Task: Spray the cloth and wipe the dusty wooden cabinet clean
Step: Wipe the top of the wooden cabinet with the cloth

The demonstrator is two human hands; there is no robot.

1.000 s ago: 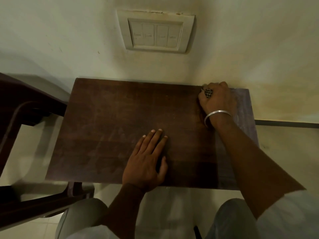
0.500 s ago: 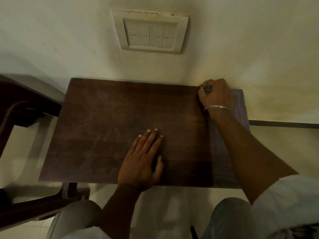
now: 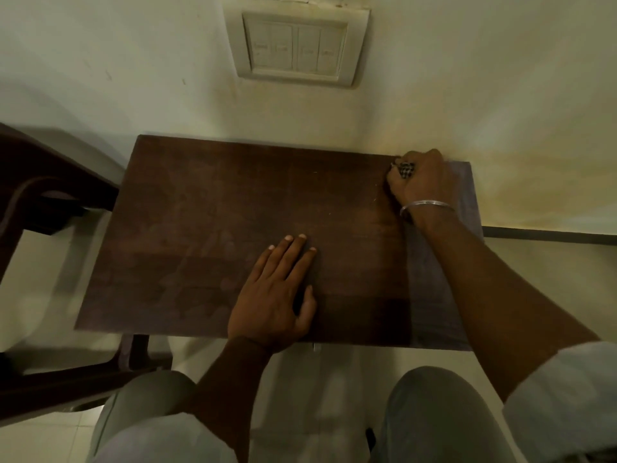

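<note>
Bunched in the curled right hand (image 3: pixel 423 183) is a checked cloth (image 3: pixel 405 169) on the streaky cabinet (image 3: pixel 213 215); left hand (image 3: pixel 271 297) is laid flat.

We see a dim, yellowish picture. The wall (image 3: pixel 500 95) glows brightest at the upper right and greys toward the left. The cabinet (image 3: pixel 217 212) is dark, with a paler sheen along its right edge and faint smears catching light near its front edge. The left hand (image 3: pixel 272 295) throws a tight shadow beside its thumb. The right hand (image 3: pixel 424 182) grips a cloth (image 3: pixel 405 169) that reads only as a dark checked scrap. The chair (image 3: pixel 50 202) at left is nearly black. Floor (image 3: pixel 40 295) and knees (image 3: pixel 434 412) are blurred, and straight lines bow toward the frame's edges.
</note>
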